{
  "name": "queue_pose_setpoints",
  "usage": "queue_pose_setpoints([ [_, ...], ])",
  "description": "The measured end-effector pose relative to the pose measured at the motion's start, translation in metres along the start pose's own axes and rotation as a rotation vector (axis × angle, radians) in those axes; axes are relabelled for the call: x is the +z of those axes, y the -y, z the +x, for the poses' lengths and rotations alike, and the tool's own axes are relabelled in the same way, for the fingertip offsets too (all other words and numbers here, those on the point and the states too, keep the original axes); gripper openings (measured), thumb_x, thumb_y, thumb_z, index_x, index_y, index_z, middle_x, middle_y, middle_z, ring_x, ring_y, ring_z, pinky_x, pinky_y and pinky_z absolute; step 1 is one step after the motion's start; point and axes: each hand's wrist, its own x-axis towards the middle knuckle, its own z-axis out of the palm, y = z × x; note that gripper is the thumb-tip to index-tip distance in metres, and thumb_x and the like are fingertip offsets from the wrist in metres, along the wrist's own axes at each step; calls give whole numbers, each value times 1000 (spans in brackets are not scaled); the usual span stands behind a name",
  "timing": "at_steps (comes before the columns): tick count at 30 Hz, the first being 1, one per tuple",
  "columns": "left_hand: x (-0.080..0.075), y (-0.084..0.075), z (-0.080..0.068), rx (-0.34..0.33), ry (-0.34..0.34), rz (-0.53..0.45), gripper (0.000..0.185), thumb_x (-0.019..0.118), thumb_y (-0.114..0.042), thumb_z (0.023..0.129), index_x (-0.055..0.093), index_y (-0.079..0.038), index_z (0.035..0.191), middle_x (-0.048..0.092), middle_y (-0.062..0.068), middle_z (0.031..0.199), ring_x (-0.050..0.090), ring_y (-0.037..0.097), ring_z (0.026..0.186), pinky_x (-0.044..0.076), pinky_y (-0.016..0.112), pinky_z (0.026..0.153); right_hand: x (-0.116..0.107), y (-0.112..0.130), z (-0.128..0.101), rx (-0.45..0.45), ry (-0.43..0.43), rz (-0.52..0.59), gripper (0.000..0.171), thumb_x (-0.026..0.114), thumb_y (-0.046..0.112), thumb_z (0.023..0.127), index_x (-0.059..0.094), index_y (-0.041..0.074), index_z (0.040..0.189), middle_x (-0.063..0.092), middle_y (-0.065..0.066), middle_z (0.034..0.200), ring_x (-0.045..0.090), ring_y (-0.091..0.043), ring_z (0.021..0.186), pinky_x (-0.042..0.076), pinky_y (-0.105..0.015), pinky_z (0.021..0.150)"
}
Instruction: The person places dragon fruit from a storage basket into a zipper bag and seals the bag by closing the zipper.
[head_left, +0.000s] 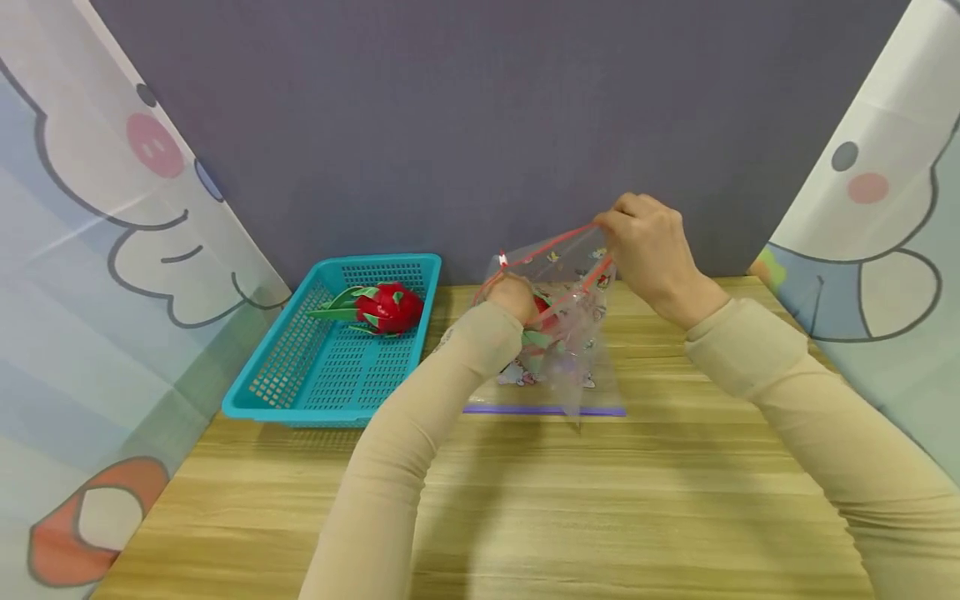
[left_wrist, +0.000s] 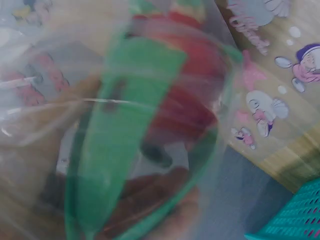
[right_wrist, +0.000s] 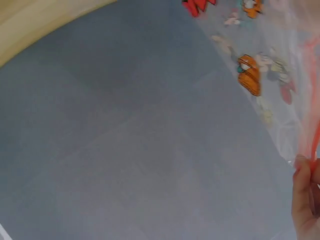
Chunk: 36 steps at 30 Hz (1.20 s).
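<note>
Right hand [head_left: 651, 250] pinches red zip rim of clear cartoon-printed plastic bag [head_left: 564, 333], holding mouth up above wooden table [head_left: 600, 500]. Left hand [head_left: 513, 298] inside bag, fingers wrapped round red dragon fruit with green scales [left_wrist: 170, 100] (blurred). Second dragon fruit [head_left: 386, 307] lies in teal plastic basket [head_left: 300, 383], left of bag.

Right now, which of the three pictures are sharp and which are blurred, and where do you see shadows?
Head view: sharp, evenly lit, soft arm shadows on the table, edges bent by the wide lens. Left wrist view: very blurred, the red and green fruit smeared behind the plastic bag. Right wrist view: the bag's prints are soft, and only a fingertip of the right hand shows.
</note>
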Motion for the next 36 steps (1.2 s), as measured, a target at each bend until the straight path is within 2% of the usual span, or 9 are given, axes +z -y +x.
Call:
queue_pose_setpoints([
  [4,4,0,7,42,53,-44,70,53,-46,89,28,-12,145,38,14,141,58,25,107,53,34,81,2,-5,-2,26,21,10,6,63,-10,78,68,-9,79,60,-19,71,52,-31,57,47,-40,51],
  [9,0,5,4,73,34,-105,67,58,-46,86,42,-7,137,46,15,134,58,28,107,52,37,83,3,-8,1,88,30,41,5,64,-8,80,69,-7,79,62,-19,72,54,-32,59,47,-43,53],
  [15,-16,16,-9,141,67,-217,37,55,-39,89,61,-12,114,56,6,123,56,21,102,48,36,84,3,-12,3,179,83,59,8,63,-6,81,71,-4,83,63,-19,75,58,-34,67,47,-48,58],
  [19,-31,23,-20,181,121,-252,45,51,-43,90,54,-15,126,50,6,133,51,25,114,45,43,90,3,-13,3,209,89,70,8,63,-4,82,71,-4,83,63,-18,76,59,-34,68,47,-49,60],
  [21,-37,27,-25,218,127,-260,50,50,-41,91,47,-15,134,44,5,139,51,24,111,45,41,88,3,-14,2,218,90,80,8,63,-3,82,71,-3,83,64,-18,75,60,-33,67,47,-49,60],
  [26,-48,47,-36,431,-37,-321,48,51,-33,93,46,-10,135,51,5,134,55,19,109,44,34,94,2,-16,-1,280,119,90,12,60,-3,83,72,-2,85,64,-17,75,60,-31,64,46,-50,61],
  [29,-53,65,-36,549,-193,-465,36,52,-27,94,56,-9,125,62,4,119,59,16,106,46,31,93,0,-17,-2,314,136,92,11,61,-2,82,72,-2,85,65,-16,76,61,-30,64,47,-50,64],
  [32,-56,82,-28,606,-307,-623,27,53,-17,93,61,-10,118,65,3,113,61,13,102,48,27,87,-2,-17,-1,339,149,105,9,63,-2,81,72,-2,85,66,-16,77,63,-30,67,48,-49,65],
  [36,-53,97,-14,630,-305,-684,28,53,-7,93,61,-11,119,61,4,120,58,14,110,47,25,90,-2,-16,-1,364,169,118,10,63,-1,80,72,-2,85,66,-16,79,64,-29,69,48,-48,67],
])
